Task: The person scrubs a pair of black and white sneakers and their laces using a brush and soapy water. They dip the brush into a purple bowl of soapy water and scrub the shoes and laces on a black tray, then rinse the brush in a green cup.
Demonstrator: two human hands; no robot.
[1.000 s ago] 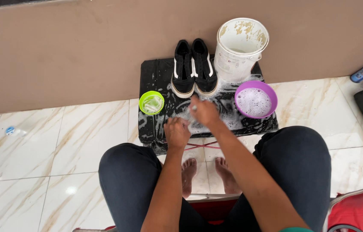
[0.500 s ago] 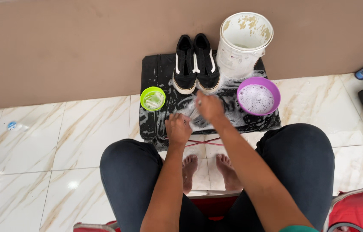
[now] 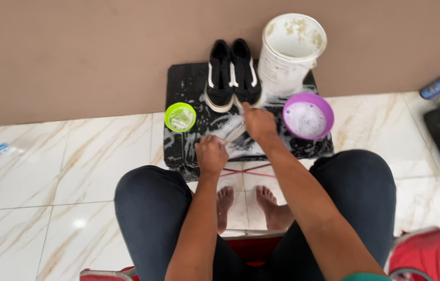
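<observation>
Scrubbing on a soapy black mat (image 3: 189, 83) beside 2 shoes.

The left hand (image 3: 211, 155) is closed into a fist near the mat's near edge; what it grips I cannot tell. The right hand (image 3: 259, 124) is closed around a pale brush-like object (image 3: 234, 133) lying in foam at the mat's middle. The black shoes (image 3: 232, 73) stand at the far side, touching each other. A white bucket (image 3: 288, 52) sits right of them, a purple bowl (image 3: 308, 115) nearer on the right, a green cup (image 3: 180, 116) on the left.

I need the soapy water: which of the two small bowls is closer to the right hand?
The purple bowl, beside the right hand; the green bowl sits farther left.
</observation>
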